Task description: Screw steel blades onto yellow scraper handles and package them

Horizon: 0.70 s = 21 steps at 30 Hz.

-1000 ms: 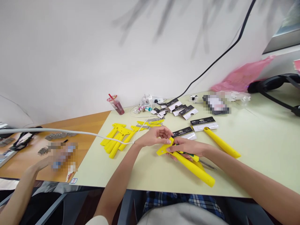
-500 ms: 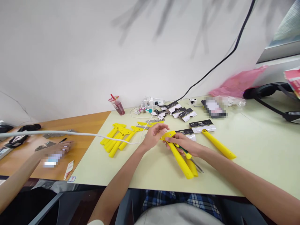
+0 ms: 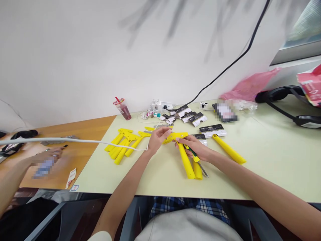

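Note:
My right hand (image 3: 194,146) grips a screwdriver with a green and yellow handle (image 3: 191,153), its steel shaft (image 3: 202,169) pointing down toward me. The same hand steadies a yellow T-shaped plastic scraper (image 3: 184,157), whose crossbar (image 3: 177,135) lies just past my fingers. My left hand (image 3: 157,140) reaches toward that crossbar, fingertips at its left end. A second yellow handle (image 3: 197,170) lies under the screwdriver. Further left is a heap of yellow scrapers (image 3: 120,147). A loose yellow handle (image 3: 228,149) lies right of my right hand.
Black-and-white packaging cards (image 3: 212,130) lie along the back of the cream table (image 3: 250,174), near a power strip (image 3: 163,105) and a red drink cup (image 3: 122,109). A co-worker's hand (image 3: 47,155) works on the wooden desk (image 3: 85,134) at left.
My left hand has moved right to the scraper's crossbar. The scraper has swung more upright on the table. The co-worker's hand has shifted left.

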### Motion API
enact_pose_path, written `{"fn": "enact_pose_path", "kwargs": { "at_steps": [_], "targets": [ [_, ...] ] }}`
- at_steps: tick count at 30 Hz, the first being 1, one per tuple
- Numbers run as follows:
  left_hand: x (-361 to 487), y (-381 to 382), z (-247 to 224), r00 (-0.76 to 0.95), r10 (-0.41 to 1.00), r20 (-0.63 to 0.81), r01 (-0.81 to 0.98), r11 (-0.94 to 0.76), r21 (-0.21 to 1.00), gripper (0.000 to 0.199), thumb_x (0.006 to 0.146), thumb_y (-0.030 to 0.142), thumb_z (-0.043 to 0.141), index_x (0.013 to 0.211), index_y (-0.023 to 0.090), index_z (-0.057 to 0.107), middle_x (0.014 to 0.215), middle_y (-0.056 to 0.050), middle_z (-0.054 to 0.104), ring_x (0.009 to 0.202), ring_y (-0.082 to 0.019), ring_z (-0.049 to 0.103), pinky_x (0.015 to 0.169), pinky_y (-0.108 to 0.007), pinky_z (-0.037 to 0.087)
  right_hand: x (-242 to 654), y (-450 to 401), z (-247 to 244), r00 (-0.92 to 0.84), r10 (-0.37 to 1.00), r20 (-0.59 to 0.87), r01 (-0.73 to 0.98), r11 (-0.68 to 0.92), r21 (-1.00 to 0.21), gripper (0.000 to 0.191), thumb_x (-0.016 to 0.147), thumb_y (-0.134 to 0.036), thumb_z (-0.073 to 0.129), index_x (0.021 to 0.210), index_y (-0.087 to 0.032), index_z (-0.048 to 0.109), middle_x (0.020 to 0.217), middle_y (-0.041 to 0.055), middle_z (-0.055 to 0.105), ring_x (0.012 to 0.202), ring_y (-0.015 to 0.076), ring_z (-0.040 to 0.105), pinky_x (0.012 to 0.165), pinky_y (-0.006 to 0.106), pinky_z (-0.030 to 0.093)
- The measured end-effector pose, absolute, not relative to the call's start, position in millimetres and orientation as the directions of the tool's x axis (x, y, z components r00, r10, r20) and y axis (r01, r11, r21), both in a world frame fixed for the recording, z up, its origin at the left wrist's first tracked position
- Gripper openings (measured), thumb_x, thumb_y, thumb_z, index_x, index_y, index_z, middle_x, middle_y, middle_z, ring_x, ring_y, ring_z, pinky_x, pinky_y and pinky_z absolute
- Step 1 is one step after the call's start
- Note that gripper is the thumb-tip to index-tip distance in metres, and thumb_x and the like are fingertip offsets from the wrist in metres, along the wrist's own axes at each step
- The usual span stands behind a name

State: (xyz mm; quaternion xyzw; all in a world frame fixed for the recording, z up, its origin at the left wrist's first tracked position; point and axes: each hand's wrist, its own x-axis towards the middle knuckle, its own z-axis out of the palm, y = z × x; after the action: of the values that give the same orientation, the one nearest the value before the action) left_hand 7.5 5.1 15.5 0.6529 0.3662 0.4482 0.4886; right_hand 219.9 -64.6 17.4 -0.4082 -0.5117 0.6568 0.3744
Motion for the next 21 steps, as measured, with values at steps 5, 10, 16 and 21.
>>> {"fn": "enact_pose_path", "kwargs": {
  "at_steps": [5, 10, 16, 21],
  "targets": [
    [10.7, 1.5, 14.5, 0.44, 0.888, 0.133, 0.015, -0.155, 0.988, 0.053, 0.072, 0.059, 0.098, 0.101, 0.017, 0.083, 0.099, -0.009, 0.082, 0.084, -0.022, 0.074, 0.082, -0.037, 0.059, 219.3, -66.1, 19.0, -0.392, 0.905, -0.164, -0.074, -0.209, -0.975, 0.052, 0.092, -0.068, 0.077, 0.084, -0.016, 0.074, 0.043, -0.0061, 0.047, 0.037, 0.0079, 0.039, 0.041, 0.022, 0.034],
    [10.9, 4.8, 12.7, 0.347, 0.926, 0.147, -0.026, -0.148, 0.989, 0.048, 0.069, 0.053, 0.101, 0.099, 0.018, 0.086, 0.096, -0.007, 0.081, 0.088, -0.021, 0.071, 0.085, -0.036, 0.057, 218.6, -65.4, 19.3, -0.403, 0.899, -0.173, -0.093, -0.228, -0.969, 0.051, 0.091, -0.066, 0.08, 0.09, -0.016, 0.074, 0.044, -0.0069, 0.048, 0.036, 0.008, 0.036, 0.04, 0.023, 0.032],
    [9.9, 6.7, 12.2, 0.288, 0.946, 0.146, -0.143, -0.108, 0.984, 0.045, 0.066, 0.045, 0.104, 0.097, 0.018, 0.085, 0.087, -0.003, 0.076, 0.082, -0.014, 0.064, 0.08, -0.028, 0.051, 221.1, -61.5, 7.0, -0.428, 0.897, -0.108, -0.168, -0.196, -0.966, 0.054, 0.091, -0.068, 0.082, 0.103, -0.016, 0.077, 0.051, -0.0052, 0.054, 0.038, 0.0086, 0.035, 0.038, 0.025, 0.032],
    [9.5, 7.3, 10.2, 0.299, 0.945, 0.129, -0.128, -0.094, 0.987, 0.046, 0.068, 0.045, 0.103, 0.1, 0.017, 0.085, 0.094, -0.005, 0.078, 0.086, -0.015, 0.065, 0.082, -0.029, 0.051, 220.9, -61.0, 5.1, -0.412, 0.906, -0.103, -0.206, -0.203, -0.957, 0.051, 0.091, -0.066, 0.083, 0.102, -0.017, 0.079, 0.049, -0.0053, 0.052, 0.038, 0.0089, 0.034, 0.037, 0.025, 0.033]
  ]
}}
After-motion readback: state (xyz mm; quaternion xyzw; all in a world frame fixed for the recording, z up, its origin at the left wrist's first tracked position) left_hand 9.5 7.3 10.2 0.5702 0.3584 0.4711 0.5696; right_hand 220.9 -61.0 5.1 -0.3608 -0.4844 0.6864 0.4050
